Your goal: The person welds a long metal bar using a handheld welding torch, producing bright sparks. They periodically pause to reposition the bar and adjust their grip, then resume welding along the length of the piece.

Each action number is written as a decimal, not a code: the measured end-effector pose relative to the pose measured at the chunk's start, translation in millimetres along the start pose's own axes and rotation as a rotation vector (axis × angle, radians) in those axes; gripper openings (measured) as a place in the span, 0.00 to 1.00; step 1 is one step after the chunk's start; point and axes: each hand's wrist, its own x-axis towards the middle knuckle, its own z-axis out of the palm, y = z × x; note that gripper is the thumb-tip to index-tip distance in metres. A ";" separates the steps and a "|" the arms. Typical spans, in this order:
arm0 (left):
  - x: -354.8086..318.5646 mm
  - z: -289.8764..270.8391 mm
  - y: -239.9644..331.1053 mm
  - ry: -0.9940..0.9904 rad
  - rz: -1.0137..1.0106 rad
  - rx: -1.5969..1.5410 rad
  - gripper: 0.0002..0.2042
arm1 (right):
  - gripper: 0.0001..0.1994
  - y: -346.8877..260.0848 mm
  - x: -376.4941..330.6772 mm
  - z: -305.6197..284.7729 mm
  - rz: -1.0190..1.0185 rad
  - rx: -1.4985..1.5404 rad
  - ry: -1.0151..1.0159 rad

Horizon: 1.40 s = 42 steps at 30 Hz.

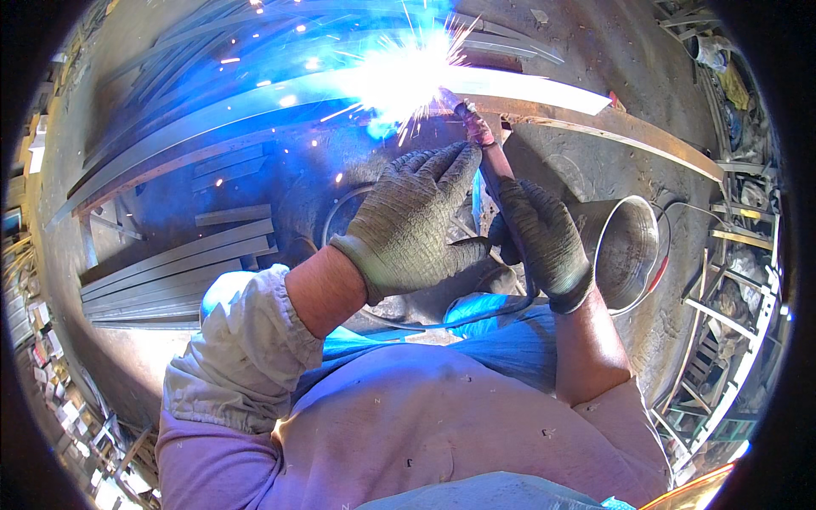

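the welding torch (484, 149) has its tip on the long steel bar (527, 92) up ahead, arc (399, 76) blazing and sparks flying: the weld looks mid-run. the gloved right hand (540, 238) is clamped round the torch handle; the gloved left hand (416, 221) cups beside it, fingers curled, steadying. next calls for a slow, even travel along the seam. a metal pot (629, 246) sits just right.

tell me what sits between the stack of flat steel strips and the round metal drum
In the head view, the left hand and right hand, both gloved, with the welding torch, lie between the strips and drum.
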 end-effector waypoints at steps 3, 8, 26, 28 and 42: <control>2.6 2.2 -2.0 0.016 0.026 0.012 0.54 | 0.23 -1.8 -0.2 0.1 0.015 -0.036 0.006; 1.9 4.6 -3.8 0.009 0.020 -0.027 0.54 | 0.23 1.9 -0.8 -1.6 0.027 -0.021 -0.008; -0.8 6.2 -5.8 0.037 0.067 0.047 0.53 | 0.22 -2.1 -5.6 3.6 0.049 0.020 0.007; -0.4 4.1 -2.7 0.033 0.045 0.053 0.52 | 0.20 0.8 -4.3 1.5 0.021 0.005 -0.009; 0.2 1.3 -2.6 -0.002 0.026 0.028 0.52 | 0.21 0.7 -4.1 3.2 0.039 0.034 0.000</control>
